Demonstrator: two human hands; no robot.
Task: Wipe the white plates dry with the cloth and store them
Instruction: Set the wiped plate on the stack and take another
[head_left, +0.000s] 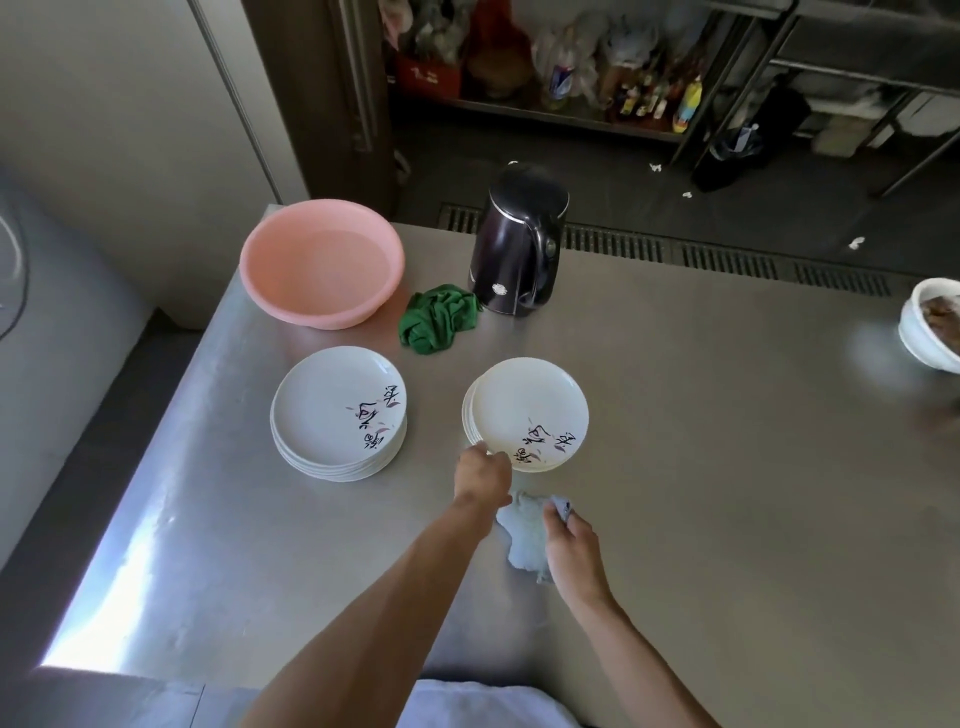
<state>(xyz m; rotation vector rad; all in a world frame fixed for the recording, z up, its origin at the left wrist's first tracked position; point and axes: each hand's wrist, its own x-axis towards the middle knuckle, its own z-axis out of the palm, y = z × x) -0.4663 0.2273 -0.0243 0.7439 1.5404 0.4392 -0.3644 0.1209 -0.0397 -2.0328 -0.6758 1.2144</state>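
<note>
Near the right plate stack (530, 405), right grip (569, 540) holds cloth (522, 540).

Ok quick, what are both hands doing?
Left hand: pinching the near rim of the top white round plate.
Right hand: gripping the crumpled white cloth.

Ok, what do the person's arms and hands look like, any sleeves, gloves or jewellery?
The left forearm and right forearm are bare, no sleeves in view. The left hand and right hand wear no gloves, and no watch, bracelet or ring shows. A white garment shows at the bottom edge between the arms.
</note>
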